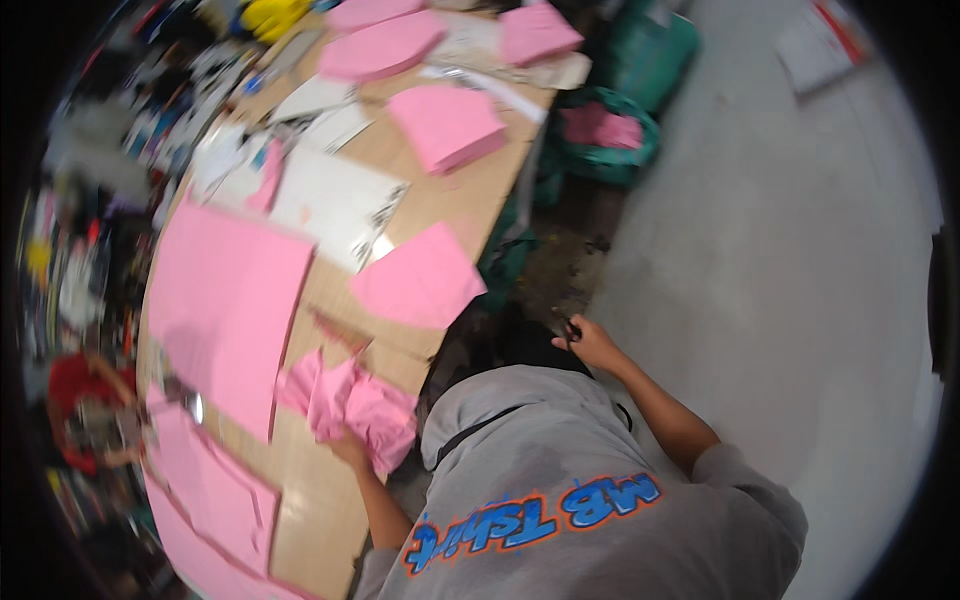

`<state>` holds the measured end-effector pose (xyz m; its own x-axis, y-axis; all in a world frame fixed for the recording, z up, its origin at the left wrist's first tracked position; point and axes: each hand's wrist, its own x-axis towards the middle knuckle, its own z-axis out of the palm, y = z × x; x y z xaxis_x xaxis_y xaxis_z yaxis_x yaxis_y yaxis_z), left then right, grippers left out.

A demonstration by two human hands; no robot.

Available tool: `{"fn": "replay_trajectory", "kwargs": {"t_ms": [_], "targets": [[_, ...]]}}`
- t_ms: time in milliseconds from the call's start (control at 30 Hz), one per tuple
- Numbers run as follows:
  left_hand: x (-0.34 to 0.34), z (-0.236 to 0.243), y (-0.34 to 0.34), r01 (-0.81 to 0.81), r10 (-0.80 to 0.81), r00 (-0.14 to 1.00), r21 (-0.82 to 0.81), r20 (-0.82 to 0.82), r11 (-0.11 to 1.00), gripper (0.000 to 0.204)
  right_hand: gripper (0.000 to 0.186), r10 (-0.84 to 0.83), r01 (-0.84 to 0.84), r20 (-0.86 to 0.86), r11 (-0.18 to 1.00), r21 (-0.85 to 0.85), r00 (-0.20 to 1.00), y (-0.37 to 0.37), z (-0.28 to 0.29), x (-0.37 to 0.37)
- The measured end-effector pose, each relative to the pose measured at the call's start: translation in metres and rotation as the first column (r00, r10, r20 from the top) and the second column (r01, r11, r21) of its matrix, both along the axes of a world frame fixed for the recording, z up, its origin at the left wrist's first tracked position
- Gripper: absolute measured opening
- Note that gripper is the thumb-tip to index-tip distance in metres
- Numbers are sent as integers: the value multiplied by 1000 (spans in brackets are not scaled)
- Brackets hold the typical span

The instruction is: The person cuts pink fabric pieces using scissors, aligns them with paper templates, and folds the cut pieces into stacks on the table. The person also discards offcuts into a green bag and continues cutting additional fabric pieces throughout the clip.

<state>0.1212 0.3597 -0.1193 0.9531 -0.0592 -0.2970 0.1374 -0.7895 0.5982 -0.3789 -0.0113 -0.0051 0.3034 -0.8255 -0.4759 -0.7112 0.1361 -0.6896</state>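
My left hand (pixel 349 448) is closed on a bunch of crumpled pink fabric (pixel 352 400) at the table's near edge. The fabric lies partly on the wood, and most of my fingers are hidden under its folds. Off the table to the right, my right hand (pixel 594 347) grips dark scissors (pixel 569 331) close to my body; their blades are hard to make out. Just beyond the crumpled fabric lies a single flat cut piece of pink fabric (pixel 425 278). To its left is a large, neat stack of pink fabric (pixel 230 305).
More pink pieces (pixel 447 125) are stacked farther along the wooden table (pixel 310 500), near white paper sheets (pixel 335 200). A green bag (pixel 625 165) holding pink fabric stands beside the table. Across it, a person in red (pixel 75 405) is at the far left. Grey floor (pixel 760 250) lies right.
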Motion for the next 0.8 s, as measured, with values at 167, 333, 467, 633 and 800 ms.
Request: {"fn": "replay_trajectory", "kwargs": {"t_ms": [167, 333, 467, 633, 800], "targets": [[-27, 148, -67, 236, -306, 948, -463, -82, 854, 91, 54, -175, 174, -58, 985, -18, 983, -28, -16, -36], [-95, 343, -236, 386, -594, 785, -609, -178, 693, 79, 51, -529, 449, 277, 840, 306, 802, -61, 0, -33], [-170, 356, -385, 403, -755, 635, -763, -165, 505, 80, 42, -653, 507, 383, 753, 420, 653, -96, 18, -52], [-310, 286, -616, 308, -890, 365, -866, -275, 394, 76, 40, -833, 646, 303, 551, 529, 462, -161, -39, -130], [-422, 116, -833, 241, -866, 294, -845, -405, 477, 73, 38, -956, 745, 164, 292, 600, 243, -254, -130, -191]]}}
